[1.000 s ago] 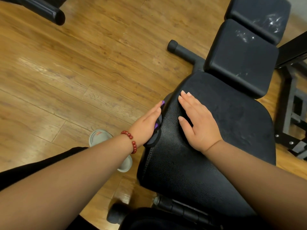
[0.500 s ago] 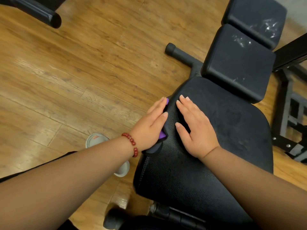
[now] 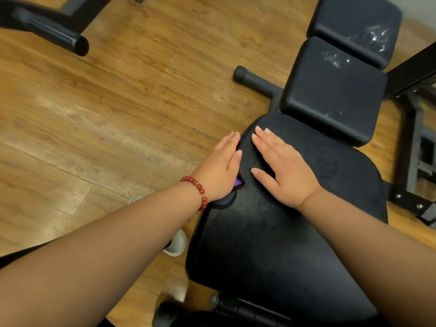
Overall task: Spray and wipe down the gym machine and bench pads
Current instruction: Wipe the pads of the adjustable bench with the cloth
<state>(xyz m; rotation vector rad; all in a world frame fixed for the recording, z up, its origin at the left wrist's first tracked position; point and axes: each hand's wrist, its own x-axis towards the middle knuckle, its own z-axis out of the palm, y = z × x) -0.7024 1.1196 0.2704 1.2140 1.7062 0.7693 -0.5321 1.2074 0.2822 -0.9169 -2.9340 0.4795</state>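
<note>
My flat left grip (image 3: 221, 169) is pressing a purple cloth (image 3: 238, 182) against the black padded surface (image 3: 271, 251); right grip (image 3: 286, 172) lying flat atop.

Wood-plank floor (image 3: 118, 114), grey slipper (image 3: 177, 245), red bead bracelet (image 3: 198, 188)

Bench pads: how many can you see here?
3. A big pad nearest the camera, a middle pad just beyond it, and a far pad at the top right, smudged white. Another may be hidden past the bottom edge.
</note>
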